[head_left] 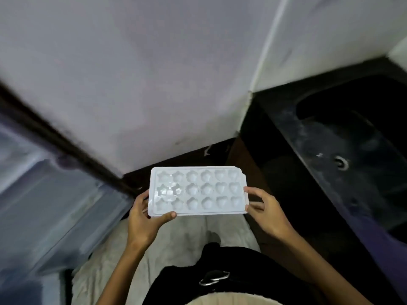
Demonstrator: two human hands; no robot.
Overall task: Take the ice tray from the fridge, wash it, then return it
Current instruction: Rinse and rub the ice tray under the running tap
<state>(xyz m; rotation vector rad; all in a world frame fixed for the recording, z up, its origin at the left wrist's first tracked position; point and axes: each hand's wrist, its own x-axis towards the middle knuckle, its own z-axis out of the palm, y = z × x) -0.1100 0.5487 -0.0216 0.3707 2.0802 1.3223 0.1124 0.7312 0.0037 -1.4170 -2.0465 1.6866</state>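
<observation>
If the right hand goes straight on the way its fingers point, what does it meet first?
The right hand points leftward and already grips the ice tray by its short edge, so it would meet the tray at once.

This is a home kitchen, a small and plain one. On the right a dark stone desk with pale speckles (pixel 284 119) runs along the wall, and a black sink basin (pixel 352 137) is sunk into it, with a round metal drain (pixel 341 162) in its floor. On the left stands a grey-blue fridge (pixel 44 194) with a glossy surface, blurred in this view. Between them rise bare walls painted pale lilac-white (pixel 154 73), scuffed near the bottom, meeting at a corner with a thin white strip (pixel 267 42) running up it. A white plastic ice tray with star- and heart-shaped moulds (pixel 197 190), a household freezer item, is held over a light stone floor (pixel 187 234).
</observation>
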